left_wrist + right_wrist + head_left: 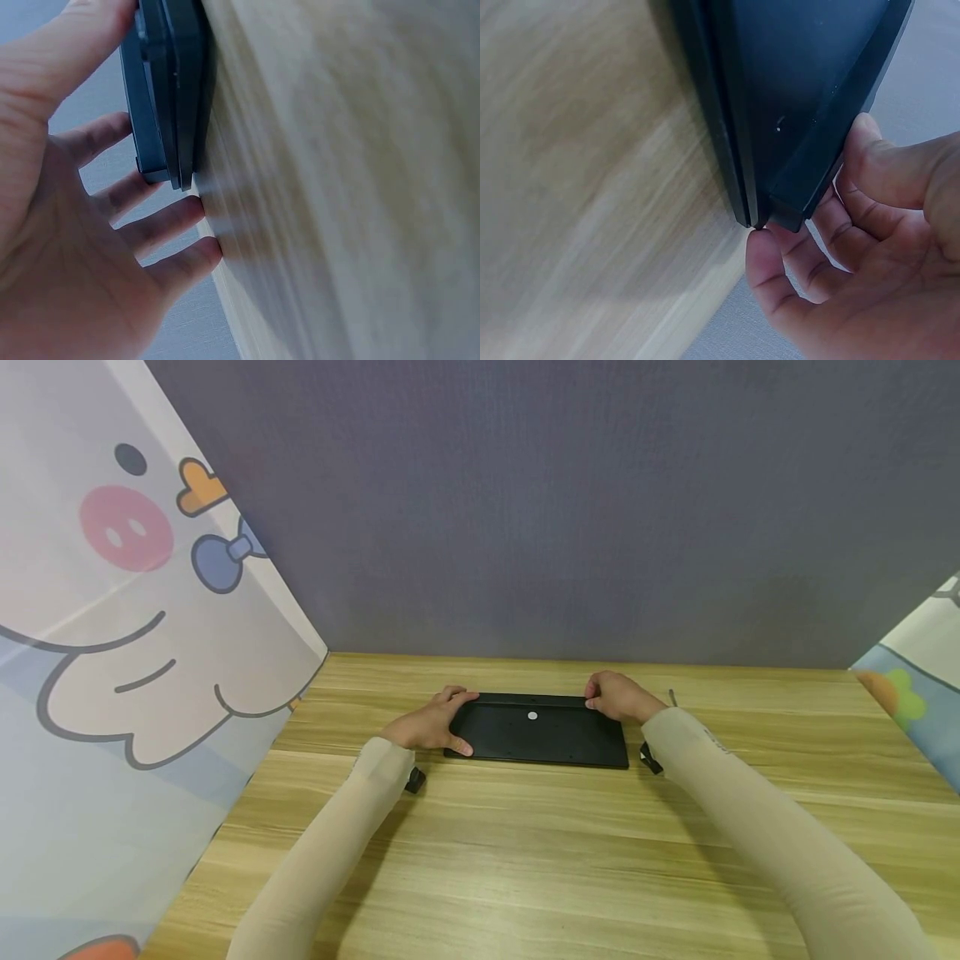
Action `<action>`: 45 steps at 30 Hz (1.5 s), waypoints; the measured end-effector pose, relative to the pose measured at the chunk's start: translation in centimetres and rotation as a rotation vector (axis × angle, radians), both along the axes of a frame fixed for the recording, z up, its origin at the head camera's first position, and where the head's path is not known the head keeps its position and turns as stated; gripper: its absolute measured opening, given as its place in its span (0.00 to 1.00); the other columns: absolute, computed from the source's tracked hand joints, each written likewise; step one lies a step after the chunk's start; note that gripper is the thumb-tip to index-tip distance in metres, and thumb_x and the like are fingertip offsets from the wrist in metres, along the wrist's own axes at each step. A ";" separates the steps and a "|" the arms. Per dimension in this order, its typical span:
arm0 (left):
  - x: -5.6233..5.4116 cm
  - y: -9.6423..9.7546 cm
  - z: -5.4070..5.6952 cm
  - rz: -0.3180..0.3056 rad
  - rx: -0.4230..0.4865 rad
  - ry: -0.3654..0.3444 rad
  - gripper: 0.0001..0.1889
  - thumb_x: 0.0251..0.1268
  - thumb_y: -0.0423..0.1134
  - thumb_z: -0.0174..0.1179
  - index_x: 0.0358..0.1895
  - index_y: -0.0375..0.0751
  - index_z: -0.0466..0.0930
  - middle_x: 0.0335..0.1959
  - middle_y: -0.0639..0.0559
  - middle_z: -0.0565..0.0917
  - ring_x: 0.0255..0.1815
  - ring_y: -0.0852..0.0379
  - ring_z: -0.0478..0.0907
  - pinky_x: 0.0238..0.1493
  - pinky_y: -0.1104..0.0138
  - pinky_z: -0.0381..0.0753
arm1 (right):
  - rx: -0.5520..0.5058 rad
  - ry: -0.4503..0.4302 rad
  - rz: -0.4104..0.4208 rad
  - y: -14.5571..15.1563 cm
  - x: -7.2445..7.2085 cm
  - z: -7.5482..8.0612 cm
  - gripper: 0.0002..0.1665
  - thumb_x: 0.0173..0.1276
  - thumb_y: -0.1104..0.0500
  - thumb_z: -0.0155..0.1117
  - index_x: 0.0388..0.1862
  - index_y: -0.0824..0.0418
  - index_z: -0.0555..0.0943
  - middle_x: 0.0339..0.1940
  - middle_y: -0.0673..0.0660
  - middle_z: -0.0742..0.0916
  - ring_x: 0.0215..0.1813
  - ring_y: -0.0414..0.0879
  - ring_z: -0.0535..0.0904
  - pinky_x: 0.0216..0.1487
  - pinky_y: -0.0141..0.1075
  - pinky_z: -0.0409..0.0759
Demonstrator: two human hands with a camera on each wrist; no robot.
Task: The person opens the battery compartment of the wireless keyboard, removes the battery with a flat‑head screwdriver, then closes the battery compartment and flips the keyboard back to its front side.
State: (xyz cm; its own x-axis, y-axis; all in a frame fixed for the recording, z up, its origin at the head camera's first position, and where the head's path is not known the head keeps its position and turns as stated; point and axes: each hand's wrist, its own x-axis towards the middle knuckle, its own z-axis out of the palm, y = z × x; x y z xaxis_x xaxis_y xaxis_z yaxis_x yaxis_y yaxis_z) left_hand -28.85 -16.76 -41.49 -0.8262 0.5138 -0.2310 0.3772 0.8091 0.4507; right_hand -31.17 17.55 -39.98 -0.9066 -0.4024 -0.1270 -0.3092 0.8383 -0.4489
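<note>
A flat black keyboard (536,739) lies underside up on the wooden table, with a raised bar along its far edge and a round white sticker (532,716) near the middle. My left hand (429,724) spans its left end, thumb at the near edge and forefinger at the far corner. In the left wrist view, the other fingers (169,225) reach loosely past the end of the keyboard (161,97). At the far right corner, my right hand (621,696) pinches the raised bar between thumb and fingers. The right wrist view shows the thumb (866,146) on that bar.
The wood-grain table (480,852) runs back to a tall grey panel (555,527). A wall covering with cartoon figures (150,635) stands at the left, and another printed panel (915,693) at the right. Small black devices (650,758) sit at both wrists.
</note>
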 end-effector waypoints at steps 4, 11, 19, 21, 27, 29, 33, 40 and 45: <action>0.0 0.0 0.0 0.001 0.000 0.002 0.54 0.45 0.56 0.71 0.75 0.57 0.47 0.74 0.50 0.45 0.73 0.48 0.45 0.62 0.50 0.62 | 0.000 -0.002 -0.004 0.0 0.1 0.1 0.05 0.68 0.64 0.60 0.36 0.66 0.76 0.31 0.57 0.79 0.34 0.50 0.73 0.42 0.45 0.72; 0.0 0.1 0.0 0.001 0.000 0.000 0.54 0.45 0.56 0.71 0.76 0.57 0.47 0.74 0.49 0.45 0.73 0.48 0.45 0.62 0.50 0.62 | -0.018 -0.013 -0.021 0.1 0.1 0.1 0.05 0.67 0.64 0.61 0.35 0.65 0.75 0.31 0.57 0.79 0.34 0.50 0.73 0.41 0.45 0.71; -0.1 0.0 0.0 -0.006 -0.008 0.002 0.54 0.45 0.56 0.71 0.76 0.56 0.47 0.74 0.49 0.45 0.73 0.48 0.44 0.62 0.50 0.62 | -0.038 0.011 -0.011 0.1 0.0 -0.3 0.05 0.66 0.65 0.61 0.34 0.65 0.75 0.30 0.56 0.79 0.33 0.50 0.72 0.41 0.45 0.70; -0.1 0.0 0.0 -0.008 -0.007 0.001 0.54 0.46 0.56 0.70 0.76 0.56 0.47 0.74 0.49 0.45 0.73 0.48 0.45 0.62 0.50 0.62 | -0.044 0.013 -0.011 0.2 -0.1 -0.3 0.04 0.66 0.65 0.61 0.33 0.65 0.75 0.29 0.56 0.79 0.33 0.50 0.72 0.41 0.45 0.70; -0.1 0.0 0.1 -0.006 -0.013 -0.005 0.54 0.46 0.56 0.71 0.76 0.57 0.46 0.74 0.49 0.45 0.73 0.48 0.45 0.62 0.51 0.62 | -0.048 0.017 -0.011 0.2 0.0 -0.3 0.04 0.67 0.65 0.60 0.34 0.64 0.75 0.31 0.57 0.79 0.34 0.51 0.72 0.41 0.45 0.70; -0.1 0.0 0.0 -0.005 -0.019 -0.001 0.54 0.46 0.57 0.70 0.76 0.58 0.46 0.74 0.50 0.45 0.73 0.48 0.45 0.62 0.51 0.62 | -0.047 0.021 -0.005 0.3 0.1 -0.3 0.04 0.67 0.65 0.60 0.34 0.64 0.75 0.32 0.57 0.79 0.34 0.51 0.73 0.41 0.45 0.70; -0.1 0.1 0.1 -0.006 -0.024 0.005 0.54 0.45 0.57 0.70 0.76 0.57 0.46 0.74 0.49 0.45 0.73 0.48 0.45 0.62 0.51 0.62 | -0.049 0.015 0.009 0.5 0.1 0.0 0.04 0.67 0.64 0.61 0.35 0.64 0.75 0.32 0.57 0.80 0.33 0.50 0.72 0.40 0.45 0.70; 0.0 0.1 0.2 -0.007 -0.016 -0.004 0.54 0.46 0.56 0.70 0.76 0.57 0.46 0.75 0.48 0.44 0.73 0.48 0.44 0.62 0.50 0.61 | -0.059 -0.019 0.006 0.7 0.1 0.4 0.05 0.68 0.63 0.60 0.34 0.63 0.75 0.33 0.57 0.80 0.31 0.49 0.70 0.36 0.42 0.69; 0.0 0.1 0.3 -0.011 -0.016 0.007 0.54 0.46 0.56 0.71 0.76 0.56 0.47 0.74 0.47 0.45 0.73 0.47 0.45 0.62 0.49 0.61 | -0.076 -0.009 0.007 0.8 0.1 0.4 0.05 0.69 0.63 0.60 0.33 0.63 0.76 0.34 0.58 0.80 0.31 0.49 0.70 0.36 0.43 0.69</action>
State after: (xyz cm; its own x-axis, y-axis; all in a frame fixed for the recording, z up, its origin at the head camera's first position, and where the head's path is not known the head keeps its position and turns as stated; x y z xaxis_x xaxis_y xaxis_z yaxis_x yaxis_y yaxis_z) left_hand -28.82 -16.68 -41.23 -0.8219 0.5196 -0.2336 0.3896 0.8117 0.4351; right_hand -31.09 18.33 -39.56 -0.9025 -0.4179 -0.1044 -0.3109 0.7997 -0.5137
